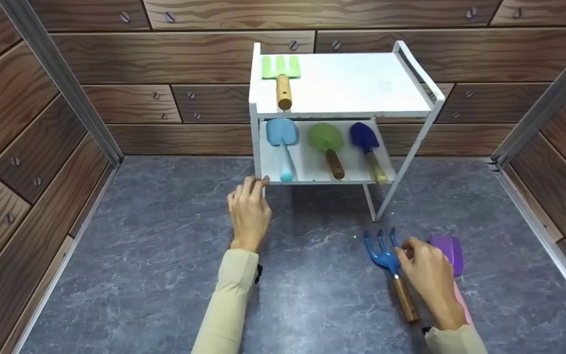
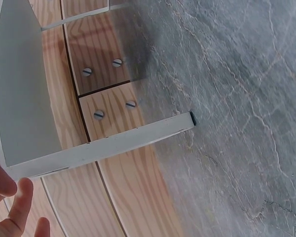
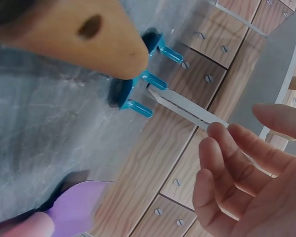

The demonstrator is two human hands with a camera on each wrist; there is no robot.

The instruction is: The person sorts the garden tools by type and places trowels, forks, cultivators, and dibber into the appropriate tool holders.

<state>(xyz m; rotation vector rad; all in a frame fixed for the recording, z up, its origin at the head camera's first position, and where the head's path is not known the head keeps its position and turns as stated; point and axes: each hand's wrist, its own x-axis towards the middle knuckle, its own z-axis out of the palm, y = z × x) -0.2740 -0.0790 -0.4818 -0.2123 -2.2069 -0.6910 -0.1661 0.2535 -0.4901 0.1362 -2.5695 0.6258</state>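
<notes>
A white two-tier rack (image 1: 423,78) stands at the back of the grey floor. Its top shelf carries a green fork rake (image 1: 281,73). On the lower shelf lie a light blue shovel (image 1: 282,140), a green trowel (image 1: 328,142) and a dark blue trowel (image 1: 366,145). My left hand (image 1: 251,186) touches the rack's front left corner with relaxed fingers (image 2: 15,207) beside the white frame bar (image 2: 113,143). My right hand (image 1: 408,251) hovers over a blue fork rake (image 1: 380,247) with a wooden handle (image 3: 79,34), its fingers (image 3: 237,158) spread and holding nothing. A purple shovel (image 1: 449,250) lies just right of it.
Wood-plank walls (image 1: 42,128) with metal corner posts close the space on three sides. The marbled grey floor (image 1: 165,255) stretches left of the rack and in front of it. The purple shovel's blade (image 3: 76,205) lies close under my right wrist.
</notes>
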